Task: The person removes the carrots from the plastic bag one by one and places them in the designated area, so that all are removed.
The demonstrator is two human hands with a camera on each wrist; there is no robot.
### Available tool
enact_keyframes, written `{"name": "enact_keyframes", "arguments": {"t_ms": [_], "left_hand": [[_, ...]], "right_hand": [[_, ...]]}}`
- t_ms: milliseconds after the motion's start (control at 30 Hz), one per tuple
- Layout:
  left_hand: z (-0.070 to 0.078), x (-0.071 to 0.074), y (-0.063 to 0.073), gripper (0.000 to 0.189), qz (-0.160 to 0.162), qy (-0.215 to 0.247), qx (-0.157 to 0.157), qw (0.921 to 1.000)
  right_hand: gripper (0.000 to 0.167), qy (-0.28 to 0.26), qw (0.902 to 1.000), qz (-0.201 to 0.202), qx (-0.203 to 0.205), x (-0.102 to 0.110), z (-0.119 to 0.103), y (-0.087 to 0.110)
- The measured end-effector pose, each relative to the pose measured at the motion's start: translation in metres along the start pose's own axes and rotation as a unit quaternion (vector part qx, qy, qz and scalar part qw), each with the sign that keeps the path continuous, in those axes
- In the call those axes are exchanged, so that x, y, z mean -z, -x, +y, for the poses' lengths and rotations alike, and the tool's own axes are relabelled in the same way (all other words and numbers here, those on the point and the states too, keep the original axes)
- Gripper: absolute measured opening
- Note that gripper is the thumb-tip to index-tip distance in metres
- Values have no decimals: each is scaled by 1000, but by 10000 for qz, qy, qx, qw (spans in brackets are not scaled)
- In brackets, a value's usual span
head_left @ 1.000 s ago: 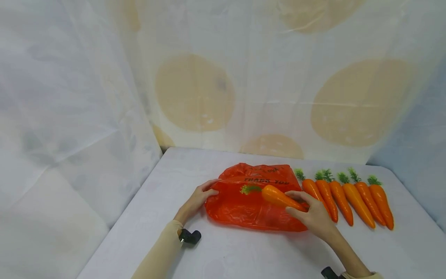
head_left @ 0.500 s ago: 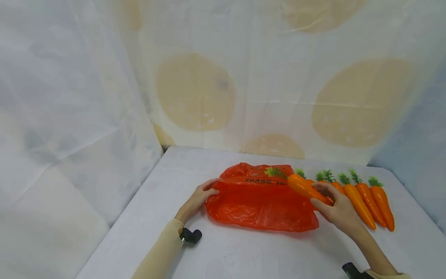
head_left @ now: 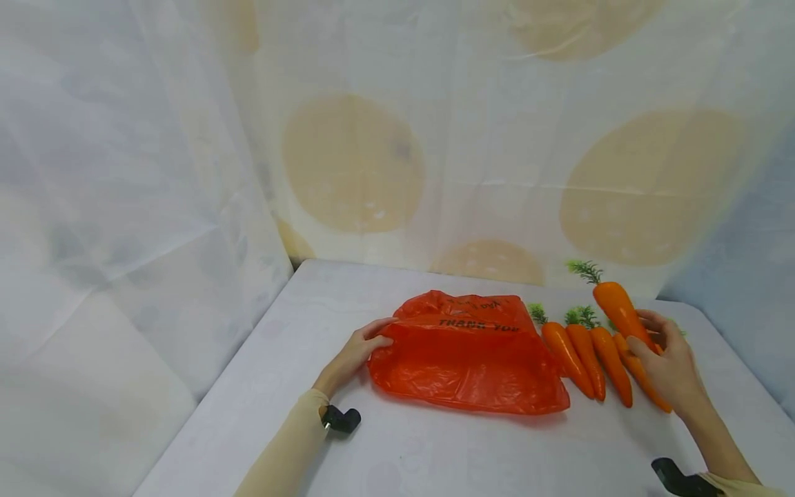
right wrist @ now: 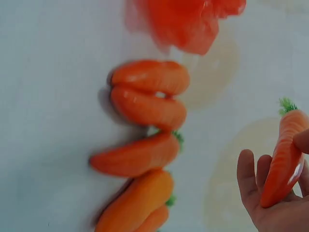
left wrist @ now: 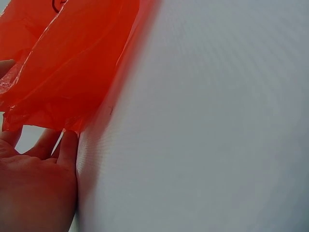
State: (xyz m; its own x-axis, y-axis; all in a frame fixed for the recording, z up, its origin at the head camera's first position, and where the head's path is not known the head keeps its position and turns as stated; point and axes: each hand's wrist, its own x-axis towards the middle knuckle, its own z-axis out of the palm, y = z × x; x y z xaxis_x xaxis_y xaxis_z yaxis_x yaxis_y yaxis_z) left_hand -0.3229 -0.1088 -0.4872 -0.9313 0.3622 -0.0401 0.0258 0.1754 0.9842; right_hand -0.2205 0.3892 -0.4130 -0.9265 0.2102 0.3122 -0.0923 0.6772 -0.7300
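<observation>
An orange carrot (head_left: 623,312) with a feathery green top is raised in my right hand (head_left: 673,366), its thumb and fingers around the narrow end. In the right wrist view the carrot (right wrist: 287,154) lies across the palm. It hovers over the right part of a row of carrots (head_left: 584,359), partly hiding those behind. My left hand (head_left: 357,352) holds the left edge of a red plastic bag (head_left: 466,366) printed with black THANK YOU lettering. The bag lies mostly flat, its near layer crumpled. In the left wrist view, bag film (left wrist: 72,63) covers the fingertips.
The white table (head_left: 435,455) carries the bag in its middle and the carrots to the right. A pale curtain with tan circles (head_left: 354,166) hangs behind, and white sheeting (head_left: 124,262) rises along the left side.
My right hand has carried its carrot rightward and up from in front of the bag to above the right carrots. The bag's right side has been uncovered. The left hand stays put.
</observation>
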Motion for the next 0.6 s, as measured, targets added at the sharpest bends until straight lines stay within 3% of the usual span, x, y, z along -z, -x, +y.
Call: {"name": "enact_keyframes", "arguments": {"t_ms": [300, 600], "left_hand": [[1, -1, 1, 44, -10, 25, 46, 10000], [5, -1, 2, 45, -28, 73, 116, 9999]], "right_hand": [[63, 425, 9928, 380, -1054, 33, 48, -11], [61, 468, 9721, 793, -2156, 44, 89, -13]]}}
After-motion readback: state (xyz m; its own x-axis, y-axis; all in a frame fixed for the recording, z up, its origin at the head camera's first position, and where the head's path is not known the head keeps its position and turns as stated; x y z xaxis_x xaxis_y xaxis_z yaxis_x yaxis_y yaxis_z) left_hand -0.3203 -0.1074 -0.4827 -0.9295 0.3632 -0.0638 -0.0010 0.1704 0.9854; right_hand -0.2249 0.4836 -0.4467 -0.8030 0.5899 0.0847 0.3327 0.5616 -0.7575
